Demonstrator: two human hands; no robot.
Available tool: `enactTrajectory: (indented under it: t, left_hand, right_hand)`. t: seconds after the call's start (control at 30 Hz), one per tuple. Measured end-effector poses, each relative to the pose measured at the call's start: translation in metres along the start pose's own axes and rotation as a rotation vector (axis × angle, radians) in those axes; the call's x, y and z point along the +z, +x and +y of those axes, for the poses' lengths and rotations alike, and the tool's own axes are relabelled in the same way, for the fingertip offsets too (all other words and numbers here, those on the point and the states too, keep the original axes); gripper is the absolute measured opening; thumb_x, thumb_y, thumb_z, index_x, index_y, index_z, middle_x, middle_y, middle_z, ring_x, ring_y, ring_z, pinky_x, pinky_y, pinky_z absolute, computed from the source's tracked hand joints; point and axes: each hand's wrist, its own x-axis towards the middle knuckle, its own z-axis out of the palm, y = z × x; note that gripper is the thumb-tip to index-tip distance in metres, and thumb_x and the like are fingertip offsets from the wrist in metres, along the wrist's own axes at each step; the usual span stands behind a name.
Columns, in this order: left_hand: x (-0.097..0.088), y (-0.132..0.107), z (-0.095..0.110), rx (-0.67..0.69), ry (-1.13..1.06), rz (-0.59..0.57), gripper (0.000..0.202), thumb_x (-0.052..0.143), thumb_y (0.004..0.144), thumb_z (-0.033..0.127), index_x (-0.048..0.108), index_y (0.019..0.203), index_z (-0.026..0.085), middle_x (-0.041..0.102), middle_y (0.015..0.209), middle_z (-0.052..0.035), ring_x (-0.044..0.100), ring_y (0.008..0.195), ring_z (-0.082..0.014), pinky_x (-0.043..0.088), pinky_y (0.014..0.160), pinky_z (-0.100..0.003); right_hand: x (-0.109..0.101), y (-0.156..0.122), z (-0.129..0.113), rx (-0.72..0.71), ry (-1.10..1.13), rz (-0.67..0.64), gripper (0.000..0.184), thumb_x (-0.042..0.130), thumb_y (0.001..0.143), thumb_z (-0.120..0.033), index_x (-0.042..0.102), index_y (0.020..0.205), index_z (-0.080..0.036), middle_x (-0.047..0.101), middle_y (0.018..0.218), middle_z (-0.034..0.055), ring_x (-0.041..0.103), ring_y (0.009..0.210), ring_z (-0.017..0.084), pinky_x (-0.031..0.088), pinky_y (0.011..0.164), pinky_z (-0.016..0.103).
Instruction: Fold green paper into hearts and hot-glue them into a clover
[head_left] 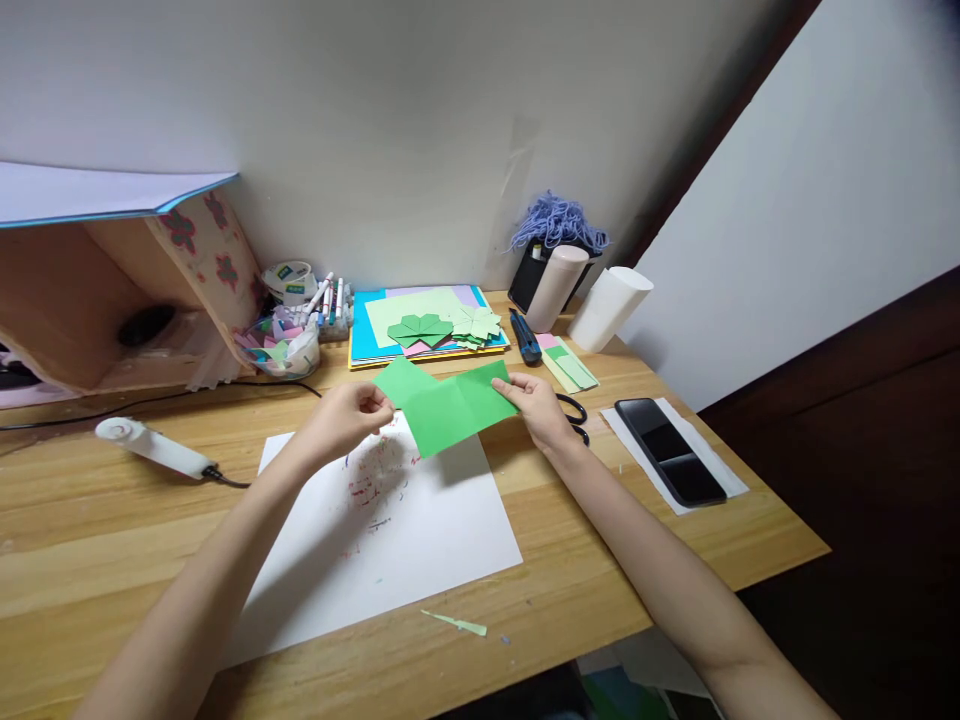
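A creased green paper sheet [448,400] is held just above a white sheet [390,530] on the wooden desk [675,530]. My left hand [346,418] pinches the paper's left edge with closed fingers. My right hand [536,408] pinches its right edge. The white sheet carries scribbled marker marks below the green paper.
A stack of coloured paper [375,335] with folded green shapes [442,328] lies behind. Black scissors [576,412], a blue utility knife [525,338], a phone [670,450], a white glue gun [154,447], a bowl of paper scraps [283,350], markers [328,298] and a green scrap [454,622] surround it.
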Motion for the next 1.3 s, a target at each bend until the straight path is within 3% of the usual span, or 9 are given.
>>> enactTrajectory:
  t: [0.13, 0.3, 0.4, 0.53, 0.67, 0.8, 1.0, 1.13, 1.3]
  left_hand:
    - [-0.007, -0.003, 0.002, 0.157, 0.232, 0.239, 0.022, 0.051, 0.075, 0.035, 0.060, 0.081, 0.016, 0.066, 0.081, -0.0061, 0.061, 0.074, -0.0197, 0.045, 0.064, -0.028]
    - [0.018, -0.012, 0.014, 0.655, 0.524, 0.030, 0.062, 0.069, 0.065, 0.029, 0.044, 0.121, 0.021, 0.050, 0.126, -0.0112, 0.047, 0.114, -0.0258, 0.037, 0.096, -0.043]
    - [0.030, -0.014, 0.019, 0.734, 0.697, 0.019, 0.041, 0.054, 0.079, 0.017, 0.046, 0.119, 0.021, 0.058, 0.116, -0.0083, 0.053, 0.107, -0.0211, 0.029, 0.103, -0.044]
    - [0.036, -0.015, 0.021, 0.749, 0.758, 0.055, 0.032, 0.040, 0.086, 0.013, 0.050, 0.116, 0.018, 0.065, 0.097, -0.0074, 0.060, 0.092, -0.0190, 0.034, 0.099, -0.042]
    - [0.043, -0.014, 0.019, 0.736, 0.731, 0.127, 0.044, 0.051, 0.083, 0.031, 0.044, 0.122, 0.014, 0.056, 0.119, -0.0141, 0.054, 0.107, -0.0253, 0.036, 0.098, -0.044]
    - [0.049, -0.010, 0.012, 0.707, 0.713, 0.162, 0.039, 0.046, 0.086, 0.030, 0.045, 0.120, 0.012, 0.053, 0.124, -0.0158, 0.052, 0.110, -0.0258, 0.037, 0.096, -0.043]
    - [0.041, -0.009, 0.012, 0.721, 0.802, 0.083, 0.027, 0.031, 0.089, 0.013, 0.057, 0.093, 0.015, 0.065, 0.084, -0.0086, 0.061, 0.078, -0.0186, 0.040, 0.089, -0.040]
    - [0.033, -0.009, 0.015, 0.623, 0.850, 0.180, 0.026, 0.033, 0.088, 0.013, 0.057, 0.080, 0.016, 0.061, 0.069, -0.0065, 0.058, 0.067, -0.0185, 0.043, 0.072, -0.032]
    - [0.020, -0.007, 0.011, 0.404, 0.752, 0.297, 0.026, 0.033, 0.089, 0.022, 0.058, 0.095, 0.019, 0.066, 0.085, -0.0075, 0.061, 0.077, -0.0204, 0.039, 0.062, -0.027]
  right_hand:
    - [-0.003, 0.002, 0.004, 0.039, 0.057, 0.008, 0.033, 0.072, 0.062, -0.045, 0.066, 0.077, -0.017, 0.070, 0.075, 0.0027, 0.065, 0.075, 0.020, 0.050, 0.071, 0.030]
    - [0.007, -0.002, 0.012, 0.184, 0.112, -0.040, 0.032, 0.072, 0.061, -0.044, 0.067, 0.076, -0.015, 0.070, 0.074, 0.0037, 0.065, 0.068, 0.018, 0.051, 0.066, 0.030]
    - [0.010, -0.003, 0.014, 0.232, 0.135, -0.066, 0.031, 0.072, 0.062, -0.042, 0.068, 0.076, -0.015, 0.070, 0.074, 0.0038, 0.064, 0.066, 0.016, 0.052, 0.061, 0.027]
    - [0.012, -0.006, 0.013, 0.251, 0.171, -0.108, 0.030, 0.071, 0.063, -0.040, 0.068, 0.077, -0.014, 0.071, 0.077, 0.0044, 0.064, 0.067, 0.015, 0.052, 0.063, 0.026]
    - [0.017, -0.009, 0.013, 0.261, 0.193, -0.162, 0.031, 0.071, 0.064, -0.041, 0.069, 0.080, -0.015, 0.071, 0.078, 0.0042, 0.065, 0.067, 0.015, 0.052, 0.064, 0.026]
    - [0.019, -0.008, 0.016, 0.228, 0.200, -0.191, 0.033, 0.072, 0.063, -0.041, 0.069, 0.083, -0.015, 0.071, 0.078, 0.0043, 0.066, 0.069, 0.017, 0.052, 0.071, 0.029]
    - [0.019, -0.010, 0.015, 0.180, 0.118, -0.232, 0.039, 0.064, 0.070, -0.049, 0.067, 0.090, -0.015, 0.070, 0.082, 0.0055, 0.065, 0.069, 0.018, 0.053, 0.065, 0.029]
    - [0.018, -0.011, 0.010, 0.174, 0.072, -0.169, 0.050, 0.057, 0.075, -0.050, 0.055, 0.114, -0.018, 0.068, 0.076, 0.0037, 0.063, 0.058, 0.015, 0.053, 0.057, 0.029]
    - [0.015, -0.008, 0.007, 0.102, -0.005, -0.230, 0.060, 0.061, 0.074, -0.044, 0.040, 0.125, -0.023, 0.065, 0.069, -0.0013, 0.060, 0.051, 0.011, 0.049, 0.052, 0.023]
